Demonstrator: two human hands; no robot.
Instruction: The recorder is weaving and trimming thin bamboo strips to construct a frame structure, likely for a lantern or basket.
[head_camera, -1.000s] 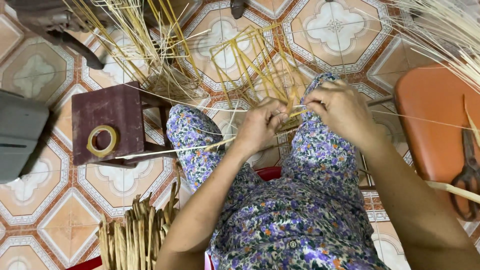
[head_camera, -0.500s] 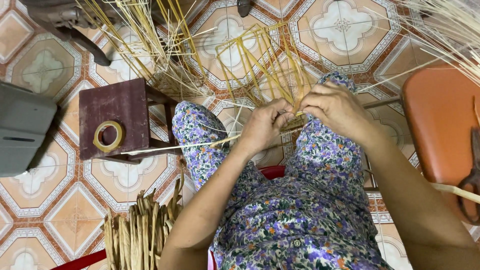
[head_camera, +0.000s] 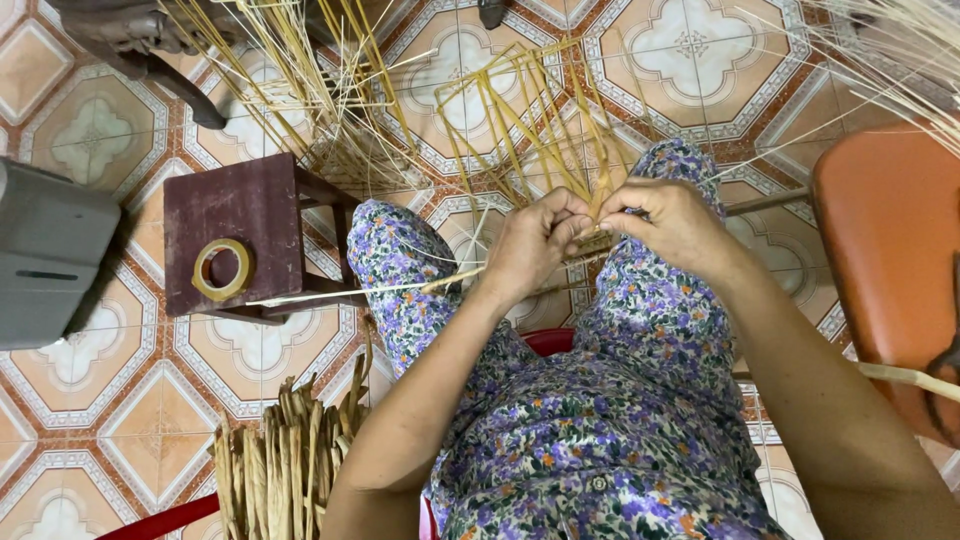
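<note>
I judge I'm mid-weave, both hands' fingers (head_camera: 560, 225) pinched on the straw frame (head_camera: 520, 120) just beyond them; next needs another strand threaded through

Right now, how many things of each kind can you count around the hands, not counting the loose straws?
Hands: 2, left hand and right hand, both pinching the straw frame
Straw frame: 1
Small wooden stool: 1
Tape roll on the stool: 1
Orange seat: 1
Bundle of dried leaf strips: 1
Total: 7
</note>
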